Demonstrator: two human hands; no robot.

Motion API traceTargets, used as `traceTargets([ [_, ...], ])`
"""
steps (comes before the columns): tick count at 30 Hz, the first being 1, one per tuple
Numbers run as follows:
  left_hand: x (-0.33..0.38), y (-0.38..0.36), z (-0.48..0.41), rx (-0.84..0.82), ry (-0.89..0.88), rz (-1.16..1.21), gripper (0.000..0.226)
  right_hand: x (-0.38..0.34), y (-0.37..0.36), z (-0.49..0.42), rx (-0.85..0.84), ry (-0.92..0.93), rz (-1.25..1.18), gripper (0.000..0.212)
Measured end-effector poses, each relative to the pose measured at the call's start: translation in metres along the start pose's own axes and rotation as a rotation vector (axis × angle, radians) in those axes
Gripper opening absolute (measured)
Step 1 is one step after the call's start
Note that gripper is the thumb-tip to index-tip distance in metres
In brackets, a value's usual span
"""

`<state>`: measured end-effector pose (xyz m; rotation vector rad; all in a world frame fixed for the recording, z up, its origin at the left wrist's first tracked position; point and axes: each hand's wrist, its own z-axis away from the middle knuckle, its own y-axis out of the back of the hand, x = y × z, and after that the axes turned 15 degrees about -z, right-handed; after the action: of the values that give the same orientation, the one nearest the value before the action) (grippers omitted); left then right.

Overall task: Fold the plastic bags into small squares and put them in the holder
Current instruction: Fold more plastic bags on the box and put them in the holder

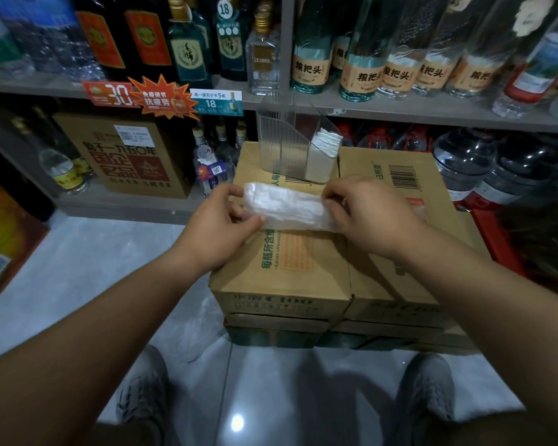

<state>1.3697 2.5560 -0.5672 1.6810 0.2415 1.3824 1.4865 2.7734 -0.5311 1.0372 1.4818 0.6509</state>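
Both my forearms reach over the brown cardboard box [303,272], where my left hand [219,226] pinches the left end of the crinkled translucent white plastic bag [290,209], folded into a long narrow strip, and my right hand [364,214] pinches its right end, thumb against curled fingers. To fold well, I judge I should hold it taut, bring one end squarely onto the other and press each crease flat on the box top. That should suit the clear ribbed plastic holder [281,140] at the top's far edge, whose right compartment holds white folded squares [327,144].
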Motion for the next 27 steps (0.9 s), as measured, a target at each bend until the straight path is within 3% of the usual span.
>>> traceTargets([
  [7, 0.0, -0.011, -0.012, 0.036, 0.055, -0.062, 0.033, 0.024, -0.025, -0.033, 0.033, -0.143, -0.022, 0.02],
  [12, 0.002, -0.009, -0.013, 0.041, 0.021, -0.186, 0.038, 0.029, -0.035, -0.043, 0.006, -0.193, -0.077, 0.015],
  [22, 0.003, 0.01, -0.005, -0.248, 0.044, -0.349, 0.053, 0.024, -0.034, -0.016, -0.036, -0.128, -0.127, 0.011],
  [24, 0.007, 0.01, 0.002, -0.139, -0.011, -0.509, 0.06, 0.022, -0.035, -0.01, -0.06, -0.11, -0.129, 0.012],
  [27, 0.015, 0.003, 0.016, 0.022, -0.26, -0.672, 0.061, 0.015, -0.036, -0.004, -0.096, -0.107, -0.13, 0.013],
])
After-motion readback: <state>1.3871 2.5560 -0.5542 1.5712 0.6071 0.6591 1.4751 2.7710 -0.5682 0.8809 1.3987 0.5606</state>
